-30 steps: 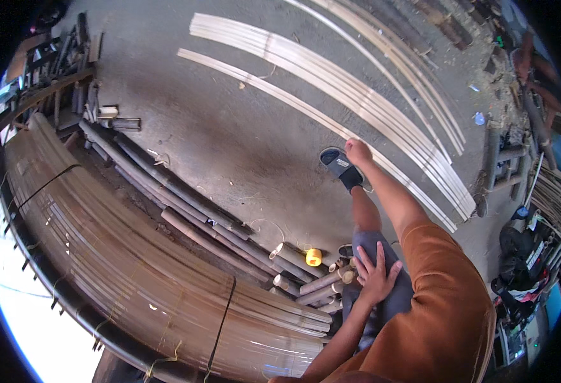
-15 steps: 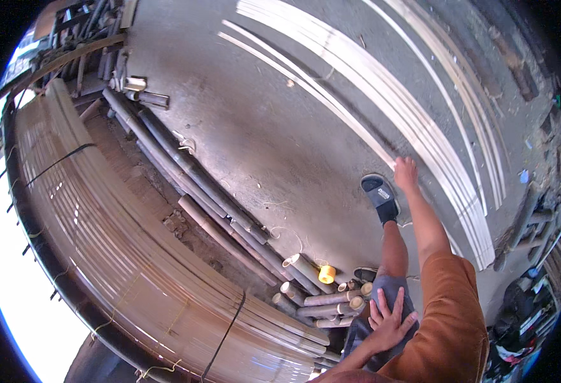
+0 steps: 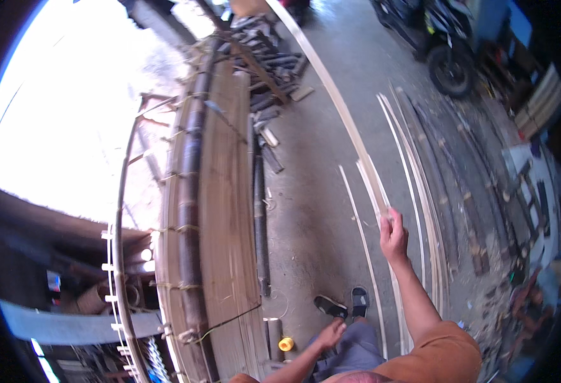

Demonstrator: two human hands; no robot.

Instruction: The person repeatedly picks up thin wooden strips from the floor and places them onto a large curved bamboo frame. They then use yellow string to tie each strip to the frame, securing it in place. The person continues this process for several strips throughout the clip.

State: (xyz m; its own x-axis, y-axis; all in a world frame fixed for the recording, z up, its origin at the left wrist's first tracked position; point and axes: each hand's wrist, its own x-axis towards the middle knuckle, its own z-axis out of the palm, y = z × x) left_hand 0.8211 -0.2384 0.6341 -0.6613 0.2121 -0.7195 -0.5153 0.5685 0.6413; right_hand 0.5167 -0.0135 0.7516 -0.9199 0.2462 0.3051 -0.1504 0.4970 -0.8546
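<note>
My right hand [image 3: 394, 237] is closed around the near end of a long pale bamboo strip [image 3: 338, 92]. The strip runs up and away past the top of the view, lifted over the floor. Below it, more pale bamboo strips [image 3: 369, 182] lie side by side on the concrete. My left hand [image 3: 333, 334] hangs by my thigh with its fingers curled and nothing visible in them. I stand upright, with both dark sandals [image 3: 359, 301] on the floor.
A long rack of bamboo slats [image 3: 226, 191] with a dark pole [image 3: 192, 159] stands on my left. Dark bamboo poles [image 3: 465, 166] lie on the right. A motorcycle [image 3: 451, 70] stands far right, cut bamboo pieces [image 3: 274, 60] far left. A yellow roll [image 3: 285, 344] sits near my feet.
I have straightened up from a bend. My right hand has raised a bamboo strip off the floor. The left hand has come off my knee, and its fingers have curled.
</note>
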